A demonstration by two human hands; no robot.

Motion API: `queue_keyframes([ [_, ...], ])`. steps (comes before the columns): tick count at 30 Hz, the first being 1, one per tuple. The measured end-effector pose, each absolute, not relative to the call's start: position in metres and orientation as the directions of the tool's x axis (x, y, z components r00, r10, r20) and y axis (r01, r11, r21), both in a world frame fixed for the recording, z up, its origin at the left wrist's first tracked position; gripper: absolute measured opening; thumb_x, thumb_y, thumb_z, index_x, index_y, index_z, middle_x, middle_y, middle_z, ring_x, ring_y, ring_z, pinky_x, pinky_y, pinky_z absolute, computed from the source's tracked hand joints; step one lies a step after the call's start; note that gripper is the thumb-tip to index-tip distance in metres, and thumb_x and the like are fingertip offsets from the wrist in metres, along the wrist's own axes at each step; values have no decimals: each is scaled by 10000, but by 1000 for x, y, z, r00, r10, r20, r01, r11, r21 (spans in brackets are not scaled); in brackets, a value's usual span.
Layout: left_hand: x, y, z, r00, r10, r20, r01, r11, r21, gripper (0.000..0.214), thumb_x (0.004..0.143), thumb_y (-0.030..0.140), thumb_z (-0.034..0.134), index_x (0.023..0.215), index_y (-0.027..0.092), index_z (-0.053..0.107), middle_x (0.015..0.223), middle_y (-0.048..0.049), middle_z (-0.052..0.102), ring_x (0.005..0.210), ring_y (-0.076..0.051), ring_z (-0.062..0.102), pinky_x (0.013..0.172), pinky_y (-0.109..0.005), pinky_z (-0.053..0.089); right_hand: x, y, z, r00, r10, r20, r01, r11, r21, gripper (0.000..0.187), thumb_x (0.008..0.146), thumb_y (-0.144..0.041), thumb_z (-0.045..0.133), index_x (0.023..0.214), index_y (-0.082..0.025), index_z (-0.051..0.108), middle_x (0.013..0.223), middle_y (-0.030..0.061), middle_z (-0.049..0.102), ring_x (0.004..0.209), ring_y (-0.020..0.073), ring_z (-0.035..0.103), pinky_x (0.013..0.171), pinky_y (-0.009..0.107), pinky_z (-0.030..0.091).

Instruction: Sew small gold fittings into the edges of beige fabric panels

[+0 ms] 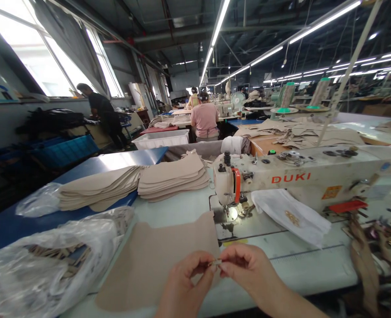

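Note:
My left hand (185, 282) and my right hand (245, 267) meet at the table's front edge. Both pinch a tiny pale piece (215, 263) between thumb and fingertips; I cannot make out what it is. Just beyond them a flat beige fabric panel (156, 260) lies on the white sewing table (281, 260). Behind it stands the white sewing machine (298, 176), its needle area (231, 212) lit, with a white cloth (291, 216) lying under its arm.
Two stacks of beige cut pieces (172, 179) (96, 190) lie at the back left. A clear plastic bag (50, 260) holding pieces lies at the front left. Thread cones (286, 95) stand behind the machine. Other people sit and stand further back.

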State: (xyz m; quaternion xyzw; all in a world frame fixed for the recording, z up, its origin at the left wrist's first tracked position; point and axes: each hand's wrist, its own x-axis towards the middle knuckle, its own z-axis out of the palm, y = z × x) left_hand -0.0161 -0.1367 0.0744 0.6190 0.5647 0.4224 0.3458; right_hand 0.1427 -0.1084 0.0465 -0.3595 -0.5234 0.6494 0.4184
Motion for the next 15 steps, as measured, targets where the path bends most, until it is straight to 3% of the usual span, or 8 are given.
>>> queue_keyframes([
  [4, -19, -134, 68, 21, 985, 172, 447, -163, 880, 105, 762, 242, 588, 694, 208, 661, 632, 22, 652, 578, -120, 580, 582, -179, 479, 144, -107, 48, -378, 926, -1, -79, -33, -996, 114, 750, -247, 642, 803, -162, 697, 696, 22, 694, 639, 141, 626, 610, 227, 476],
  [9, -22, -131, 62, 63, 980, 187, 506, -193, 840, 107, 775, 253, 579, 729, 221, 669, 652, 14, 664, 596, -136, 600, 599, -198, 492, 147, -107, 59, -371, 924, 93, 247, 195, -949, 146, 800, -198, 559, 784, -199, 704, 679, 6, 658, 637, 139, 584, 597, 229, 419],
  [12, -22, -128, 62, 87, 989, 123, 518, -150, 842, 119, 785, 245, 560, 752, 217, 671, 681, 9, 673, 627, -140, 608, 642, -210, 492, 148, -106, 60, -408, 895, 180, 381, 347, -857, 162, 809, -173, 529, 774, -207, 684, 677, 1, 621, 640, 135, 551, 599, 233, 380],
  [15, -26, -117, 65, 182, 983, -7, 488, -84, 869, 142, 794, 249, 546, 747, 197, 670, 695, -4, 677, 660, -149, 614, 644, -213, 485, 148, -101, 55, -411, 895, 176, 418, 356, -835, 160, 779, -143, 518, 708, -194, 651, 638, -7, 589, 611, 127, 526, 570, 230, 349],
])
